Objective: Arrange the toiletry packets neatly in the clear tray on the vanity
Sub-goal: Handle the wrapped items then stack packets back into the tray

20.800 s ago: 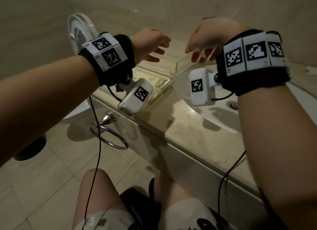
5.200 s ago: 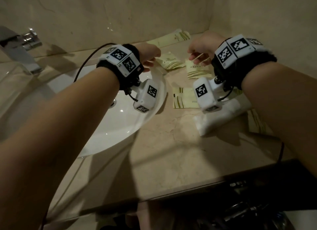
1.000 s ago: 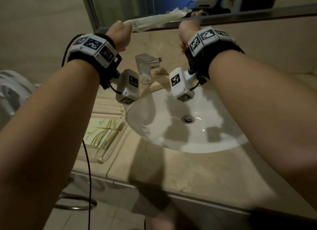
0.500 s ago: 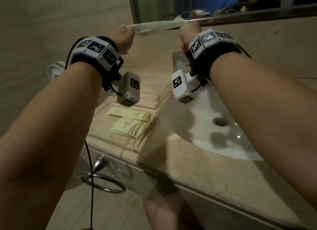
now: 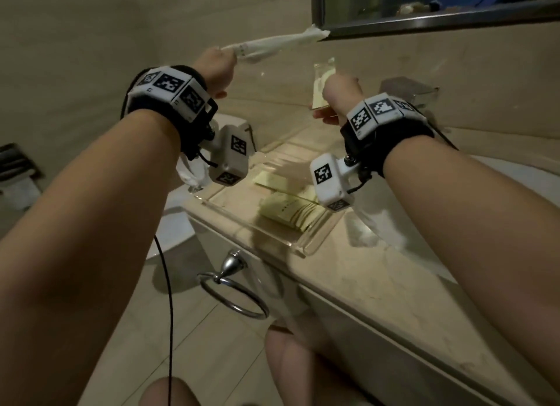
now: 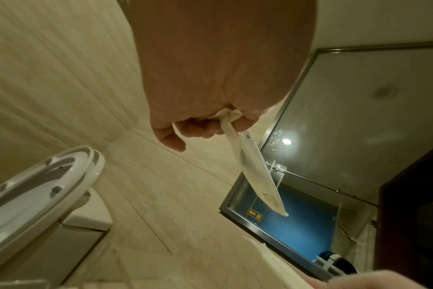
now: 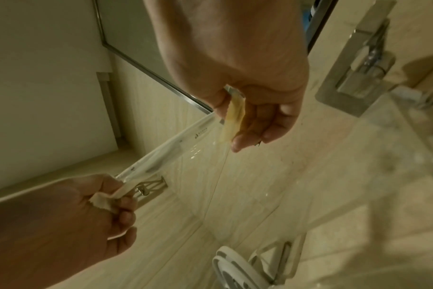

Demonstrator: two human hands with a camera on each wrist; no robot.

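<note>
My left hand [image 5: 225,61] is raised near the wall and pinches one end of a long white packet [image 5: 272,46], which sticks out to the right towards the mirror corner. In the left wrist view the fist [image 6: 223,125] grips the white packet [image 6: 255,168] by its crimped end. My right hand [image 5: 328,102] holds a small yellow-green packet [image 5: 321,83] upright between thumb and fingers, also seen as the yellow packet [image 7: 233,121] in the right wrist view. Below both hands lies the clear tray [image 5: 316,242] on the vanity, with yellow-green packets [image 5: 291,208] stacked inside.
A white sink basin [image 5: 515,178] lies right of the tray, with a chrome faucet [image 5: 406,90] behind my right hand. A chrome towel ring [image 5: 233,293] hangs on the vanity front. A toilet [image 5: 174,223] stands left of the vanity. The mirror [image 5: 424,5] is above.
My right hand has let go of the white packet's far end and dropped lower; the left hand alone holds it now. The view has swung left over the tray.
</note>
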